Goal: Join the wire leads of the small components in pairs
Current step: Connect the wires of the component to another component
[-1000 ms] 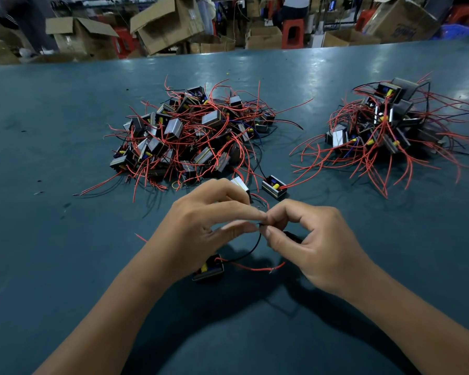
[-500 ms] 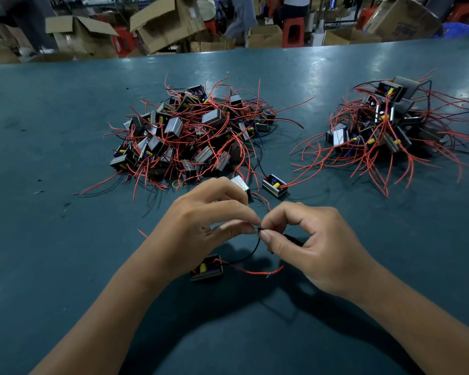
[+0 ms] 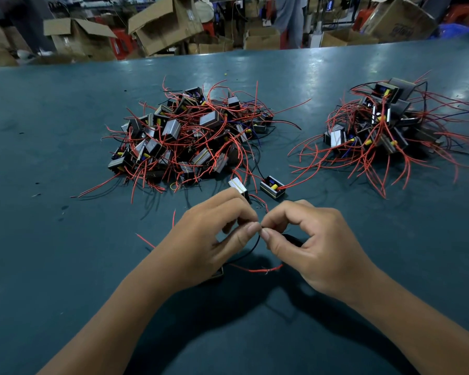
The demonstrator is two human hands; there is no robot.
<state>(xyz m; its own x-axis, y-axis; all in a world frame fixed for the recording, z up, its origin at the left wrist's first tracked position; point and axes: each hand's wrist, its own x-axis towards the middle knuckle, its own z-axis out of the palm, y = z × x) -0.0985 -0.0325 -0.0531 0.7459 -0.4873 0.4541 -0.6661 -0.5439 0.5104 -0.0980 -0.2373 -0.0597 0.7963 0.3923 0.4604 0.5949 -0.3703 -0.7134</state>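
The left hand (image 3: 214, 234) and right hand (image 3: 306, 244) met fingertip to fingertip above the surface (image 3: 65, 266), each pinching the black wire (image 3: 251, 250) between them; it ran down-left toward the left hand's side.

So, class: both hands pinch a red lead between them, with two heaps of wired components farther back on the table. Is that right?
Not quite. In the head view the left hand and right hand pinch a black lead, not a red one; the red lead lies loose on the table below them. The two heaps, left heap and right heap, do sit farther back.
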